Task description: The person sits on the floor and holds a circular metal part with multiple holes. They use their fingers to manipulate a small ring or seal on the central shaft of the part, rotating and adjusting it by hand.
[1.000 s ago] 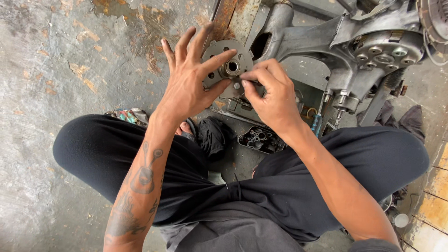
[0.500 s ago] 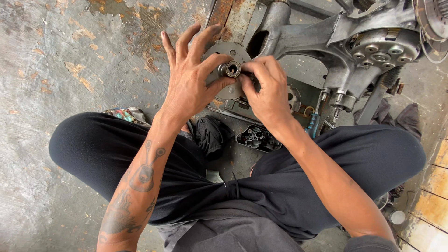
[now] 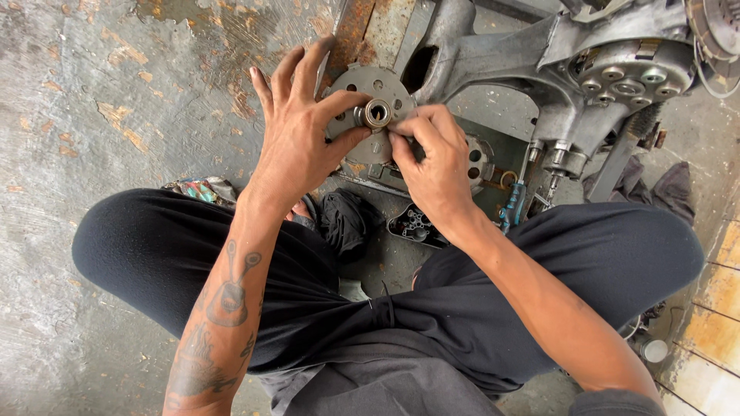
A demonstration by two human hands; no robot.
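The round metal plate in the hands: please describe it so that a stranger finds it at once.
Look below the big grey engine casing. The left hand and right hand hold a round metal plate. Unlike nearby parts, it has small holes around a brass-coloured centre sleeve.

Worn grey concrete floor [image 3: 100, 115] with rust-coloured patches. Yellowish tiles [image 3: 713, 323] at right edge. Dark rag [image 3: 671, 185] lies nearby; even daylight.

even soft daylight over my work, no hard shadows. mild sheen on engine casing [image 3: 617, 73]. picture sharp at centre, slight wide-angle stretch toward edges, corners softer.
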